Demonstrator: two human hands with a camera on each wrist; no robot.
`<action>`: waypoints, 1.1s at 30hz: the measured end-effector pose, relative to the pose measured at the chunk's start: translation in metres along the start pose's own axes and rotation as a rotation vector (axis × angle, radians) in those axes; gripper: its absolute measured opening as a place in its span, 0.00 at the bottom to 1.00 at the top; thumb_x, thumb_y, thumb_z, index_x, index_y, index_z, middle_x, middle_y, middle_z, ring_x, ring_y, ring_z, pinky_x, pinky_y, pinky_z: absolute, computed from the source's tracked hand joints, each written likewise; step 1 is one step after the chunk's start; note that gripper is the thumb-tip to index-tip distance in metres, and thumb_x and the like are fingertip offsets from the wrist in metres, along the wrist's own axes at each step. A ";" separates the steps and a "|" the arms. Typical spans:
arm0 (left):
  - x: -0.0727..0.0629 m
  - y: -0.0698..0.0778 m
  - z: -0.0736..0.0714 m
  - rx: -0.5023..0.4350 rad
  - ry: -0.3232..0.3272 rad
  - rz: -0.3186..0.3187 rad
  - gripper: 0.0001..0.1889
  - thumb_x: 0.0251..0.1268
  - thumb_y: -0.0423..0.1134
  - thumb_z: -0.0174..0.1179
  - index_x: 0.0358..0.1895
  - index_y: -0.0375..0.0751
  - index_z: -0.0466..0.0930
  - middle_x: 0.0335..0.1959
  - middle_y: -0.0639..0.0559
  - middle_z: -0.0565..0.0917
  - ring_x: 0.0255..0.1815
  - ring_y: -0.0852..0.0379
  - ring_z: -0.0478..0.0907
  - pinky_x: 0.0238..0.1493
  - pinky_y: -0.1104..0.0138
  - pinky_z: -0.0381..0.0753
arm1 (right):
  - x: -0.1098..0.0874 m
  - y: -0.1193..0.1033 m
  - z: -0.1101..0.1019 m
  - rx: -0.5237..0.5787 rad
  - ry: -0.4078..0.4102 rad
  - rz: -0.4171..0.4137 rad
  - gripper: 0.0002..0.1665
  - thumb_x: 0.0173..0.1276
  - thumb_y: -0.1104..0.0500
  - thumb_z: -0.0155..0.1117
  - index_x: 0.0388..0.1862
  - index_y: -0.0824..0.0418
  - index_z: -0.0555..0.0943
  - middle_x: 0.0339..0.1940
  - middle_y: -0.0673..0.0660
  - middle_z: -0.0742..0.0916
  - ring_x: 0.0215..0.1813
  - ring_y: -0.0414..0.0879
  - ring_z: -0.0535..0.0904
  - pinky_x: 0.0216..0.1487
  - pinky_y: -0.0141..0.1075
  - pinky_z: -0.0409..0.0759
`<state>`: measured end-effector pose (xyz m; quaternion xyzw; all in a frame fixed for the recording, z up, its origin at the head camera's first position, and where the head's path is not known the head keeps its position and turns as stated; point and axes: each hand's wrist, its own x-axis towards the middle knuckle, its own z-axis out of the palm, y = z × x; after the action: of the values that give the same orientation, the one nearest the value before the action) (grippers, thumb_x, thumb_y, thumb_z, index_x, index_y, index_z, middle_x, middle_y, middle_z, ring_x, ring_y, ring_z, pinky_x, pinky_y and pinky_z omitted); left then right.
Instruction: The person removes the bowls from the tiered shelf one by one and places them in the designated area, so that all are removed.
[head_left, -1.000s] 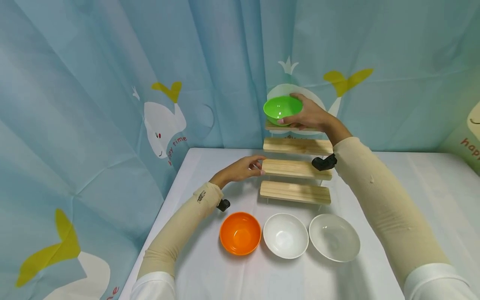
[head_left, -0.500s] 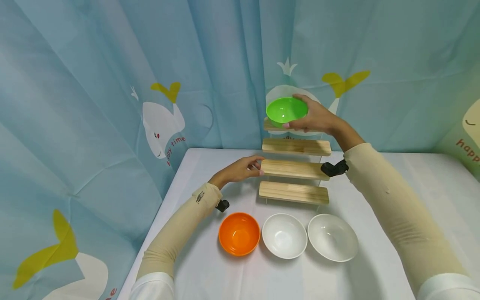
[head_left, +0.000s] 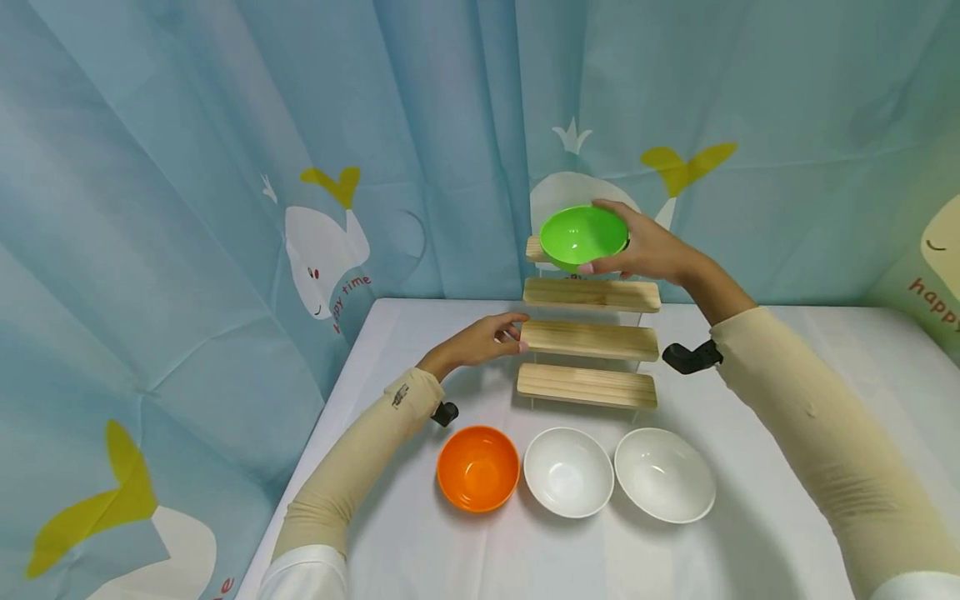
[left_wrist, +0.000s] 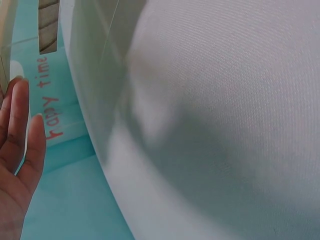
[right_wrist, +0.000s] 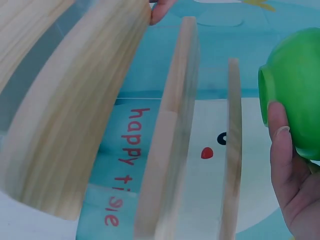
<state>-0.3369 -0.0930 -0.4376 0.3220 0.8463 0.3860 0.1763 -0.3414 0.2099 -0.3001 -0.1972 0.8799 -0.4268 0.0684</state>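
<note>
My right hand (head_left: 648, 247) grips a green bowl (head_left: 581, 236) by its right side, thumb in front and fingers behind. In the right wrist view the base of the bowl (right_wrist: 295, 90) is apart from the top board (right_wrist: 233, 150). A tiered stand (head_left: 588, 337) with wooden boards on clear supports stands at the back of the table. My left hand (head_left: 483, 340) holds the left end of its second board from the bottom between thumb and fingers. In the left wrist view, part of the hand (left_wrist: 17, 150) is cut off by the frame's edge.
An orange bowl (head_left: 478, 469), a white bowl (head_left: 568, 472) and another white bowl (head_left: 665, 476) stand in a row before the stand on the white tablecloth (head_left: 525, 558). A blue curtain (head_left: 450, 167) with whale prints hangs behind and at the left.
The green bowl in my right hand has moved right and slightly down in the head view, towards me from over the top board. My left hand stays on the stand.
</note>
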 end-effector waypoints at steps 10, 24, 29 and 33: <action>-0.001 -0.002 0.000 0.006 0.016 -0.020 0.31 0.74 0.46 0.60 0.76 0.45 0.63 0.56 0.46 0.80 0.57 0.51 0.79 0.57 0.63 0.79 | -0.020 0.006 0.003 -0.003 0.012 -0.012 0.65 0.59 0.56 0.77 0.84 0.48 0.44 0.72 0.66 0.65 0.55 0.59 0.73 0.36 0.43 0.83; 0.000 -0.003 -0.002 0.010 0.022 -0.011 0.32 0.74 0.46 0.60 0.76 0.44 0.63 0.56 0.44 0.81 0.56 0.51 0.80 0.54 0.64 0.80 | -0.050 0.014 0.011 -0.007 0.047 -0.068 0.65 0.54 0.59 0.80 0.83 0.48 0.49 0.67 0.63 0.70 0.59 0.55 0.72 0.44 0.28 0.80; -0.001 -0.004 -0.002 0.016 0.020 -0.016 0.32 0.74 0.46 0.60 0.77 0.45 0.63 0.56 0.46 0.81 0.56 0.51 0.79 0.56 0.64 0.79 | -0.058 0.017 0.016 0.001 0.045 -0.082 0.66 0.53 0.60 0.81 0.83 0.49 0.50 0.67 0.61 0.70 0.58 0.53 0.73 0.45 0.27 0.79; -0.002 -0.004 -0.002 0.015 0.016 -0.026 0.32 0.75 0.46 0.59 0.77 0.44 0.62 0.56 0.46 0.80 0.57 0.51 0.78 0.57 0.63 0.79 | -0.064 0.020 0.019 -0.002 0.053 -0.098 0.66 0.52 0.60 0.82 0.83 0.51 0.51 0.69 0.59 0.69 0.58 0.51 0.71 0.46 0.26 0.78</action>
<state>-0.3384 -0.0972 -0.4391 0.3094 0.8546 0.3800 0.1720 -0.2830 0.2330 -0.3303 -0.2287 0.8711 -0.4340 0.0238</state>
